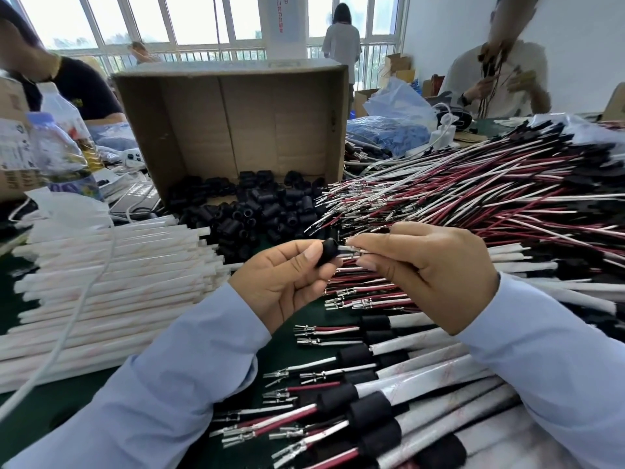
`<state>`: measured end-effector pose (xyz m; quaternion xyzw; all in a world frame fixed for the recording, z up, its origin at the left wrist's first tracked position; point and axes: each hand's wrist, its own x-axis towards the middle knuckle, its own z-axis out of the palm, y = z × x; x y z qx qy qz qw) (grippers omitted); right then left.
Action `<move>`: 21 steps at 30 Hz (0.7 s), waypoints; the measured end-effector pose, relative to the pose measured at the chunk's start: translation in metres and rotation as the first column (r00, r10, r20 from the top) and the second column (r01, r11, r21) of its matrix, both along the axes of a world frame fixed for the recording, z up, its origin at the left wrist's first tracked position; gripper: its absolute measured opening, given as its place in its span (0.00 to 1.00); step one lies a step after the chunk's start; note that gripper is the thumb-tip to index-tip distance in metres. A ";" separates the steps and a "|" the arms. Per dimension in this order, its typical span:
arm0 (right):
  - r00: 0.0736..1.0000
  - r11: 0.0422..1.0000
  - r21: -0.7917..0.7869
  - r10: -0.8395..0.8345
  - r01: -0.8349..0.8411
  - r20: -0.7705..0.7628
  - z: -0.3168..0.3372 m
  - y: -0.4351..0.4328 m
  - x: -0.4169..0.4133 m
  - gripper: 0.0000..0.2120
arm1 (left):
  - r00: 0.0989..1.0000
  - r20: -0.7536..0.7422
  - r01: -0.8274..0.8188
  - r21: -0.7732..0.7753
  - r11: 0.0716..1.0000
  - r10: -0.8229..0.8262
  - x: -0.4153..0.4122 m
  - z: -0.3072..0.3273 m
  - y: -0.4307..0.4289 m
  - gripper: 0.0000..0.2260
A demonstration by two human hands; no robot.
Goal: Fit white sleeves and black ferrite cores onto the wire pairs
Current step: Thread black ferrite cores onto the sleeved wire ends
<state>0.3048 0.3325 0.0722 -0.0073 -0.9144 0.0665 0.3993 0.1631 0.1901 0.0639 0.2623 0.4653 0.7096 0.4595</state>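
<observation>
Site: I'm looking at a hand-assembly workshop | desk (pixel 81 401) heaped with loose wire pairs (pixel 473 191) in red, white and black | white sleeves (pixel 118 275) stacked in a deep pile on my left | cardboard box (pixel 236 123) spilling black ferrite cores (pixel 257 211) | another person (pixel 497 82) across the desk, wires in hand | tall windows (pixel 162 22) behind

A cardboard box (pixel 236 123) lies on its side on the dark green worktop (pixel 30 411), open toward the camera. Left of it stand two plastic bottles (pixel 57 154). To its right sits a clear bag of blue parts (pixel 395 120). A white cable (pixel 77 306) trails across the left. A person (pixel 341 42) stands at the windows (pixel 189 22).
</observation>
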 end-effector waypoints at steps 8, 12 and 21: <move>0.994 0.975 -0.195 0.107 -0.102 0.017 -0.006 0.005 -0.002 0.17 | 0.995 -0.020 0.101 -0.004 0.995 -0.101 0.001 -0.001 -0.002 0.14; 0.996 0.982 -0.174 0.084 -0.077 0.035 -0.004 0.004 0.001 0.16 | 0.996 -0.025 0.089 0.003 0.996 -0.089 0.002 -0.003 -0.001 0.12; 0.998 0.992 -0.110 0.062 -0.063 -0.011 -0.002 -0.002 0.002 0.13 | 0.999 -0.046 0.031 0.035 0.999 -0.029 0.005 -0.002 0.000 0.12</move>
